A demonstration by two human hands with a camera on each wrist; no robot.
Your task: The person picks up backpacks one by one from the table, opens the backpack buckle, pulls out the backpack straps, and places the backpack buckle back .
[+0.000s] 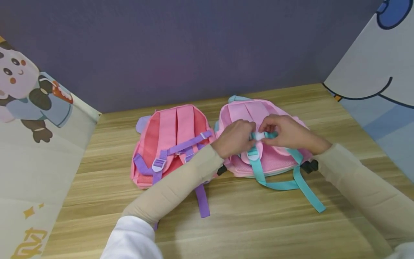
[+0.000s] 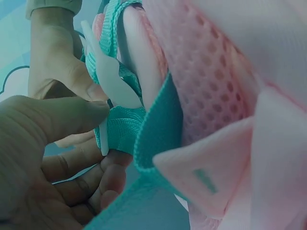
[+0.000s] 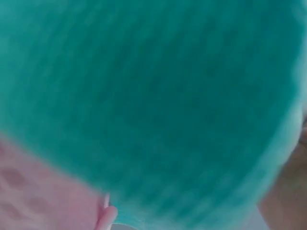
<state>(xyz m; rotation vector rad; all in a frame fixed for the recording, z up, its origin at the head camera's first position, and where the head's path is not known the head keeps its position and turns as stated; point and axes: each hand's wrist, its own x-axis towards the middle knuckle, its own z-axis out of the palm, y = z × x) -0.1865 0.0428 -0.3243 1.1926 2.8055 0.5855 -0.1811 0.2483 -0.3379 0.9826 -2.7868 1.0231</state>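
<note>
A pink backpack (image 1: pixel 247 110) with teal straps lies back-side up on the table. Over its shoulder straps, my left hand (image 1: pixel 236 136) and right hand (image 1: pixel 286 133) meet at a white buckle (image 1: pixel 259 136) on a teal chest strap (image 1: pixel 271 135). The left wrist view shows my left thumb and fingers pinching a white buckle edge with teal webbing (image 2: pixel 122 129). From the other side, my right hand pinches the teal strap close to the buckle. Blurred teal webbing (image 3: pixel 158 96) covers most of the right wrist view, with pink mesh (image 3: pixel 43 191) below.
To the left lies a coral-pink backpack (image 1: pixel 168 129) with purple straps (image 1: pixel 202 201), partly behind my left forearm. Loose teal strap ends (image 1: pixel 308 190) trail onto the wooden table (image 1: pixel 252 223). A dark panel (image 1: pixel 194 50) stands behind, with cartoon-printed walls at both sides.
</note>
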